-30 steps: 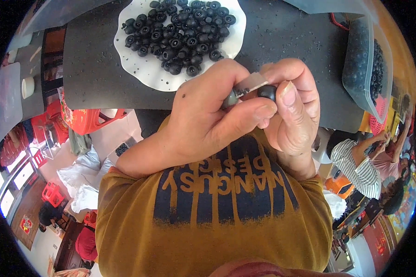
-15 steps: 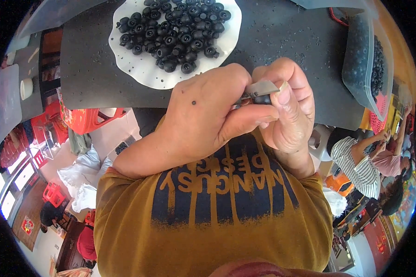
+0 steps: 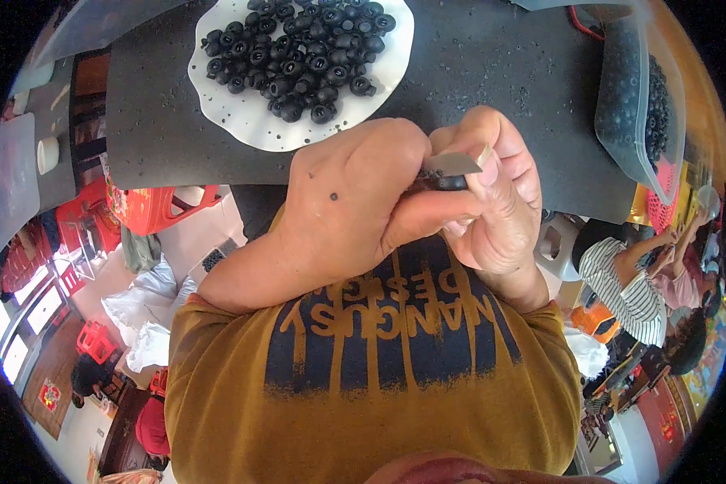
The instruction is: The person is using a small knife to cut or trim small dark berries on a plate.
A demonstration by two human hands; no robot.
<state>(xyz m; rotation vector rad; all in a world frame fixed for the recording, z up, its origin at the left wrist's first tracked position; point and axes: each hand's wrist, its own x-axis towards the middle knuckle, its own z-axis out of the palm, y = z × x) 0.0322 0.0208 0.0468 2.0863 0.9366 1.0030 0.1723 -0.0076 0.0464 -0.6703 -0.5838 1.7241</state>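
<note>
My left hand (image 3: 351, 189) is closed round a small knife, its metal blade (image 3: 457, 164) sticking out past the forefinger toward my right thumb. Just below the blade, a small glossy black rubber-like part (image 3: 450, 184) sits between the fingers of both hands. The thumb and fingers of my right hand (image 3: 500, 189) pinch its right end, and my left thumb lies along its underside. Most of the part and the knife handle are hidden. Beyond my hands, a white wavy-edged plate (image 3: 218, 113) carries a heap of similar round black parts (image 3: 298, 60) with hollow openings.
Black crumbs lie scattered on the dark tabletop (image 3: 492, 73). A clear plastic tub (image 3: 621, 121) with black pieces stands at the right. Red stools (image 3: 149, 206) and white sacks (image 3: 149, 302) are at the left; another person in stripes (image 3: 621, 274) works at the right.
The blade and both hands have shifted slightly, and more of the black part's upper side shows under the blade. The grip of both hands stays much the same.
</note>
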